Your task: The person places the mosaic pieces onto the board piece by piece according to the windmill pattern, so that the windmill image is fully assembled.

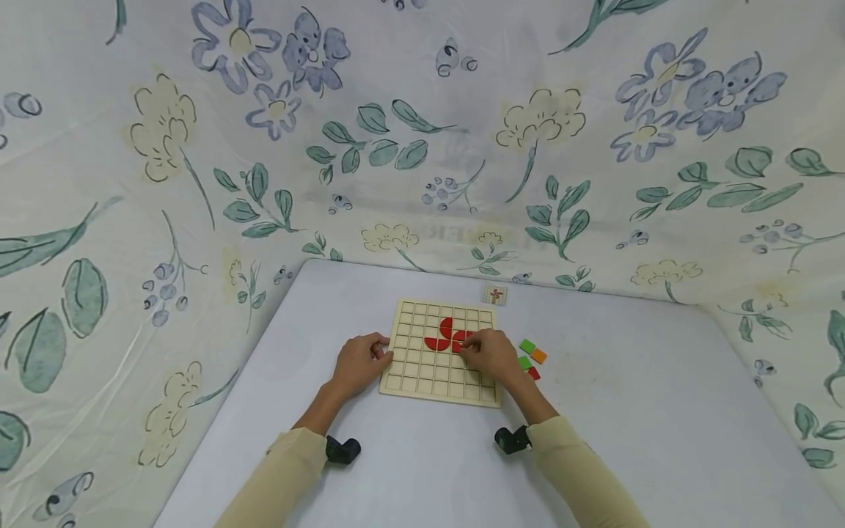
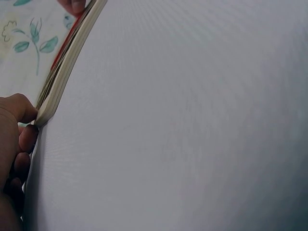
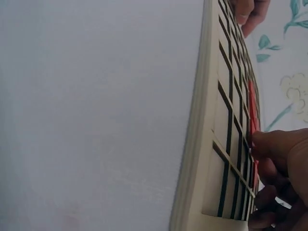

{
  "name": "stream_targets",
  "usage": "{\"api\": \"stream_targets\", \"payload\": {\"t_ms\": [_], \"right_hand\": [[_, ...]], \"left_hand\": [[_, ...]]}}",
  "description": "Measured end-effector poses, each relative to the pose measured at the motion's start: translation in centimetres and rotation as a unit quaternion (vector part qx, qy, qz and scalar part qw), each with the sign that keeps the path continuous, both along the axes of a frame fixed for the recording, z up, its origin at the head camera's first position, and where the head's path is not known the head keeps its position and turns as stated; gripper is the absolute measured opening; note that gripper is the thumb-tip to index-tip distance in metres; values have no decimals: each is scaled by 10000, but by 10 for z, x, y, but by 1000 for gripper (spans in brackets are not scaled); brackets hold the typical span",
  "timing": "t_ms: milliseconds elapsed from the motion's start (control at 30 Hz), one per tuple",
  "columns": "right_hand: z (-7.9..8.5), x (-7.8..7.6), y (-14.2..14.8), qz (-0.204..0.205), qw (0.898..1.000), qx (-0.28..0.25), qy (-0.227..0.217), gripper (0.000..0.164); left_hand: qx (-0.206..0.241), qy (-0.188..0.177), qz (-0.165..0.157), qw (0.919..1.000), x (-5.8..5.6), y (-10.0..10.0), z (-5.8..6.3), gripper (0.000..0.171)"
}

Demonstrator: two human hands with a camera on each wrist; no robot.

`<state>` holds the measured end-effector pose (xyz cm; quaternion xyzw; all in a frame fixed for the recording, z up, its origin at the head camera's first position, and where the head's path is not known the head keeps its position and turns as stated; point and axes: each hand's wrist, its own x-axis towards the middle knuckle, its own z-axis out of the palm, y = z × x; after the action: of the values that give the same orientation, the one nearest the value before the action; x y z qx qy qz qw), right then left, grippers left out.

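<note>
A pale wooden grid board [image 1: 422, 378] lies flat on the table. Its left edge is pinched by my left hand [image 1: 357, 364], thumb above and fingers below in the left wrist view. Several red rounded pieces [image 1: 438, 344] sit in squares around the board's middle, forming a pinwheel-like shape. My right hand [image 1: 491, 357] is over the right part of the board, its thumb and fingertips pinching a red piece [image 1: 456, 347] at the grid. In the right wrist view the thumb meets the red piece [image 3: 254, 126], and the fingers behind it are partly hidden.
Right of the board lie loose square tiles: a green tile [image 1: 527, 345], an orange tile [image 1: 538, 356], another green tile [image 1: 524, 363] and a red tile [image 1: 534, 373]. A small pattern card [image 1: 494, 295] lies beyond the board. Floral cloth [image 1: 409, 205] walls the white table [image 1: 422, 469].
</note>
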<state>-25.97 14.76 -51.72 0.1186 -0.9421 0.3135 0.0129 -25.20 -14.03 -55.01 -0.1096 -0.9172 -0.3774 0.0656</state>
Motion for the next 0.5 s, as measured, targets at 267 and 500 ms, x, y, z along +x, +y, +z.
{"api": "stream_targets", "payload": {"t_ms": [267,500], "right_hand": [[8,-1,6,-105,9994,198,278,11],[9,3,17,-167,9995,263,69,13]], "left_hand": [[7,-3,2,10000,0,1,0,25],[-1,-8,51,10000,-1,1,-1,25]]}}
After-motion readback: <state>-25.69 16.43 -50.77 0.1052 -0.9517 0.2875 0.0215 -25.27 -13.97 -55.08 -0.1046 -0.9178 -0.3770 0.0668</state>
